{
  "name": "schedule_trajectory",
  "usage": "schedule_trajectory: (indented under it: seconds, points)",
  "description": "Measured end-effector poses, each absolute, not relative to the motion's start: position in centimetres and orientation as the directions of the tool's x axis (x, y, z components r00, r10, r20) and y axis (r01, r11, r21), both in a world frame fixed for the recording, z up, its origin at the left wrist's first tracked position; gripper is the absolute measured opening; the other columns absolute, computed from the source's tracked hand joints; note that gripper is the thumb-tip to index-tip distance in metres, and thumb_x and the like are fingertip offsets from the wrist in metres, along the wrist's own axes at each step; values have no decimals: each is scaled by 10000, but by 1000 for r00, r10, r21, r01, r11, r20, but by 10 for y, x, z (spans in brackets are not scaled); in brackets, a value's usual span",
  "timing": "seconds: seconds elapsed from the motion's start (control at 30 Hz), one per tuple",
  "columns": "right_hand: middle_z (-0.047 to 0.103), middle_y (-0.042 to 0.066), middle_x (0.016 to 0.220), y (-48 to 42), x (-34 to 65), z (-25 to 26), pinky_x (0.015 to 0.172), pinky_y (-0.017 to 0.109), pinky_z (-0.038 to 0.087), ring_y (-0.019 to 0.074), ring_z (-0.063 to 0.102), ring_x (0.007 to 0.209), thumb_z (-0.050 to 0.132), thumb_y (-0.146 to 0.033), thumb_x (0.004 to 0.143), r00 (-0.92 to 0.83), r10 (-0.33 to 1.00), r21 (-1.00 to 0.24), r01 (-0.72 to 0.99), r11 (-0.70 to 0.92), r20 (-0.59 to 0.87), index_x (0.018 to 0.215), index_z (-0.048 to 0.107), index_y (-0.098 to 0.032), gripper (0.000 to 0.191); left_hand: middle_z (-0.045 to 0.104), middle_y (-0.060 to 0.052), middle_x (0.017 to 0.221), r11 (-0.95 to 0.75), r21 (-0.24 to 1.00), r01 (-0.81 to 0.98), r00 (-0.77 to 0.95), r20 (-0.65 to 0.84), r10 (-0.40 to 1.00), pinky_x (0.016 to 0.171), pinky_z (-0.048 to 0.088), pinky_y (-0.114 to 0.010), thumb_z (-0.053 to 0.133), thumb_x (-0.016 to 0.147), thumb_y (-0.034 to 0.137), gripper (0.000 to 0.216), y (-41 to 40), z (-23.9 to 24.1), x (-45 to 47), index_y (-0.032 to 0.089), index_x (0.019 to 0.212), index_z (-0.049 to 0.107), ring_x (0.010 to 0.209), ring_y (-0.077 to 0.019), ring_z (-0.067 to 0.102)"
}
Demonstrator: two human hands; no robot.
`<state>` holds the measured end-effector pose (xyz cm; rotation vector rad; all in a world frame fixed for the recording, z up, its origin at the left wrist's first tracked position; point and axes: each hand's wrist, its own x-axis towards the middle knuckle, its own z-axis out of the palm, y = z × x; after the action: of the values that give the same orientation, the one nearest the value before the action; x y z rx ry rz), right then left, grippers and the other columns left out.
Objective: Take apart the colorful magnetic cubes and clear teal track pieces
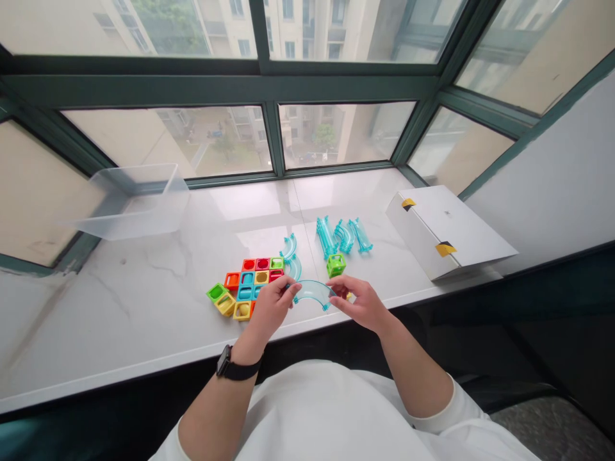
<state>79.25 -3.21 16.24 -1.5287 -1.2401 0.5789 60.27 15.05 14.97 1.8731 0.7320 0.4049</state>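
Observation:
A clear turquoise curved track piece point(314, 291) is held up near the counter's front edge, one end in each hand. My left hand point(276, 301) pinches its left end between thumb and fingers. At the other end, my right hand point(358, 302) grips it the same way. Beside and partly behind my left hand lie several coloured square blocks point(247, 278) with round openings, in red, yellow, blue, green and orange. A green cube block point(336, 264) stands just beyond my right hand. Something yellow shows by my right fingers, mostly hidden.
More curved turquoise track pieces point(289, 246) lie behind the blocks. Stacked straight and curved tracks point(343, 235) sit farther right. A clear plastic bin point(139, 214) stands at left, a white box point(446, 224) at right, on the marble counter point(144, 307) below windows.

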Motion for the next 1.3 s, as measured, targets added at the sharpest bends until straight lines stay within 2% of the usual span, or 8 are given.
schedule_trajectory:
  seconds: [0.1, 0.3, 0.47, 0.7, 0.9, 1.07, 1.2, 1.3]
  points:
    - [776, 46, 998, -41, 802, 160, 776, 318, 605, 172, 701, 810, 774, -367, 948, 316, 928, -924, 375, 70, 199, 1289, 720, -255, 363, 598, 27, 700, -117, 967, 225, 736, -90, 671, 608, 528, -261, 667, 939, 621, 410, 152, 143, 616, 216, 876, 668, 640, -144, 609]
    - [717, 7, 923, -51, 816, 153, 802, 333, 615, 167, 668, 794, 769, -331, 939, 424, 875, -904, 425, 36, 234, 1385, 677, -289, 457, 661, -27, 964, 24, 998, 54, 757, -57, 651, 688, 602, -280, 688, 952, 573, 485, 145, 145, 648, 249, 1311, 674, 831, -165, 691]
    - [674, -8, 883, -51, 826, 149, 818, 344, 623, 169, 657, 791, 738, -309, 945, 526, 798, -885, 465, 20, 294, 1448, 638, -301, 513, 660, -68, 1151, 9, 1000, 1, 802, -6, 598, 880, 625, -333, 788, 907, 461, 417, 132, 148, 680, 249, 1258, 710, 964, -182, 731]
    - [664, -10, 874, -46, 844, 142, 841, 367, 631, 186, 678, 830, 750, -332, 940, 615, 712, -877, 480, 3, 339, 1458, 605, -301, 538, 671, -60, 1179, 53, 998, -26, 807, -10, 590, 877, 636, -341, 714, 967, 406, 388, 121, 159, 723, 265, 1324, 655, 925, -167, 760]
    - [690, -11, 882, -30, 860, 142, 855, 356, 627, 181, 683, 824, 751, -352, 946, 659, 636, -833, 551, -44, 402, 1439, 610, -291, 516, 707, -90, 1269, -278, 961, -6, 826, 162, 540, 885, 643, -352, 716, 941, 254, 361, 116, 164, 746, 267, 1300, 685, 1019, -199, 743]
    - [718, 12, 913, -19, 877, 143, 860, 370, 629, 199, 701, 833, 751, -399, 958, 638, 654, -811, 581, -63, 407, 1411, 635, -291, 480, 749, -71, 1207, -465, 885, -4, 848, 249, 468, 933, 628, -364, 651, 949, 176, 285, 130, 167, 759, 258, 1207, 743, 1012, -204, 744]
    - [763, 53, 1016, -11, 892, 139, 858, 388, 636, 218, 725, 864, 748, -424, 966, 615, 676, -804, 592, -54, 407, 1193, 737, -277, 270, 790, -58, 1108, -661, 749, 40, 882, 284, 375, 912, 602, -373, 641, 950, 152, 295, 147, 170, 771, 268, 1182, 779, 957, -216, 740]
    - [774, 57, 1063, -5, 903, 133, 880, 394, 628, 224, 730, 890, 729, -408, 981, 596, 683, -783, 620, -57, 422, 1174, 745, -277, 234, 800, -67, 1085, -764, 644, 39, 893, 321, 317, 902, 576, -368, 638, 969, 159, 264, 159, 167, 783, 264, 1150, 799, 981, -233, 739]
